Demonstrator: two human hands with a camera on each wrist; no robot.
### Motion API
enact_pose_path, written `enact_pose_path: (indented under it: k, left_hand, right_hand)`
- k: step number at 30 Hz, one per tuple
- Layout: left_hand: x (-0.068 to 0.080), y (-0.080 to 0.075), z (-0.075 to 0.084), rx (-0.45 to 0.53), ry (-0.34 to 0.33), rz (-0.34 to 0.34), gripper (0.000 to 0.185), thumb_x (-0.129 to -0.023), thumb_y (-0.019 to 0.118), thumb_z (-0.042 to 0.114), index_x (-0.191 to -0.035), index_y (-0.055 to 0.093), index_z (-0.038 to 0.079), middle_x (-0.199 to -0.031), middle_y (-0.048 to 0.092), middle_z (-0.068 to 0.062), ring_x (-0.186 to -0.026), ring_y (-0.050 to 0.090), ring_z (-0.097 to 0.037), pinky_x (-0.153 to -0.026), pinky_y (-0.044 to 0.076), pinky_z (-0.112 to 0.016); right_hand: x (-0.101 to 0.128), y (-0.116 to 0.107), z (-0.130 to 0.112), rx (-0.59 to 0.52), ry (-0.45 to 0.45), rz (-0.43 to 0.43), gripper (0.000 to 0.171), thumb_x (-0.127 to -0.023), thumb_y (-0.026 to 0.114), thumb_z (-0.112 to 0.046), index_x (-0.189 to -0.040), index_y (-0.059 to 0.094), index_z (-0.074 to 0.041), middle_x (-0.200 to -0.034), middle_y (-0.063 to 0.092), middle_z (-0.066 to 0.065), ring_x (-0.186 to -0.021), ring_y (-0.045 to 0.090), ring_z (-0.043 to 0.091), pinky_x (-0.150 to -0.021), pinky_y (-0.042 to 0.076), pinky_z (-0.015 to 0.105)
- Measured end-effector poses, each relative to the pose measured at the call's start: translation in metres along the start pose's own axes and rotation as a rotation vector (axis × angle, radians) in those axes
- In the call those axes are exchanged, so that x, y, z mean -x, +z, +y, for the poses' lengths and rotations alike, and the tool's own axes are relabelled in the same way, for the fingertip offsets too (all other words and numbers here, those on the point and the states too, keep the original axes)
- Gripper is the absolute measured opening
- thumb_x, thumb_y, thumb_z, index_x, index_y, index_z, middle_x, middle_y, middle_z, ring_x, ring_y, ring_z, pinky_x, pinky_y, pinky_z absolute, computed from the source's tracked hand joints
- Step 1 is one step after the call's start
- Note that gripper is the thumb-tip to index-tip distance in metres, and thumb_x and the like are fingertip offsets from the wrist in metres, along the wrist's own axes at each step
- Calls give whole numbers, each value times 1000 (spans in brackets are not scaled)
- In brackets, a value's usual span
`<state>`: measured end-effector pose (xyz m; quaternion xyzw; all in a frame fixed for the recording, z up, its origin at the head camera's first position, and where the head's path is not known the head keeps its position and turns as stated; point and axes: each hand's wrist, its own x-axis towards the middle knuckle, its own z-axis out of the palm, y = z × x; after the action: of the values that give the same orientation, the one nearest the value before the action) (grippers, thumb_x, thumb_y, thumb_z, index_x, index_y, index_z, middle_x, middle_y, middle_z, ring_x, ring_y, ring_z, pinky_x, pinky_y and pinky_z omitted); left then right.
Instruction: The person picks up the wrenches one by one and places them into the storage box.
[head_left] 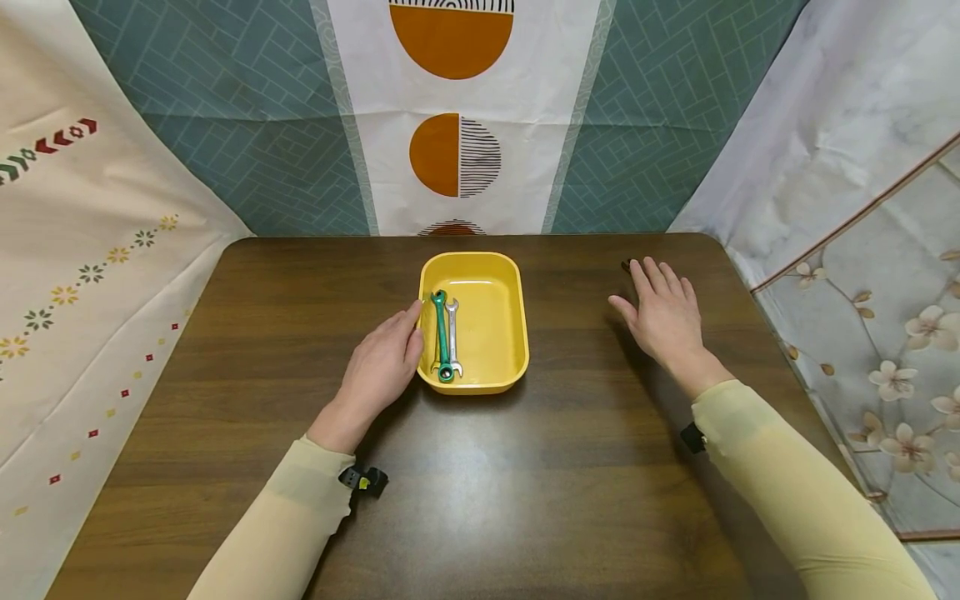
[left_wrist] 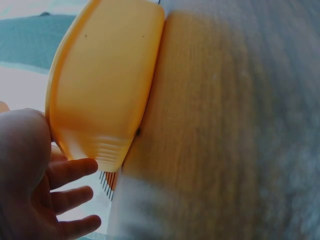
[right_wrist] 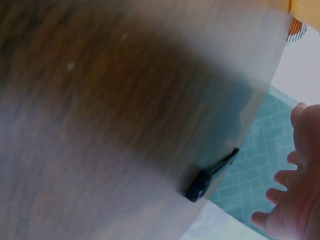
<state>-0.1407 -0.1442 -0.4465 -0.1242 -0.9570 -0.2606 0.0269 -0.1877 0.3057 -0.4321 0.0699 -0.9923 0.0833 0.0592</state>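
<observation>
In the head view, a yellow plastic tray (head_left: 491,333) sits at the back middle of the table. A green wrench (head_left: 442,333) and a silver wrench (head_left: 453,333) lie lengthwise along its left side. The end of another, brassy wrench (head_left: 434,365) shows under the green one. My left hand (head_left: 384,357) touches the tray's left wall, its fingers extended; the left wrist view shows them beside the tray's outer wall (left_wrist: 105,75). My right hand (head_left: 663,318) hovers with spread fingers over the back right. Mostly hidden beneath its fingertips lies a small black object (right_wrist: 202,182), narrow at one end; its kind is unclear.
The dark wood table (head_left: 480,500) ends at the back against a hanging teal and white cloth (head_left: 262,142). Pale patterned cloths (head_left: 112,333) hang along the left and right sides. Each wrist carries a dark strap (head_left: 363,480).
</observation>
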Motion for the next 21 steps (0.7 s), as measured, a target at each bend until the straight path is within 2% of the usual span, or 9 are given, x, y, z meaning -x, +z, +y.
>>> enact_pose_path:
  k: [10,21]
  left_hand:
    - [0,1,-1,3,2,1,60,-117,51,28,-172,39,8,-165,53,-20,-154,48,-39,-126,39,-59]
    - [0,0,-2,1,14,0,60,-117,51,27,-172,38,8,-166,52,-21,-154,48,-39,-126,38,-59]
  right_hand:
    - [0,5,18,26,32,-8,80,-117,41,-56,-173,27,0,-176,27,29,-162,23,51,-129,17,73]
    - [3,6,28,37,63,-23,78,-117,46,-53,-169,34,4,-172,32,33,-159,27,53,-127,20,74]
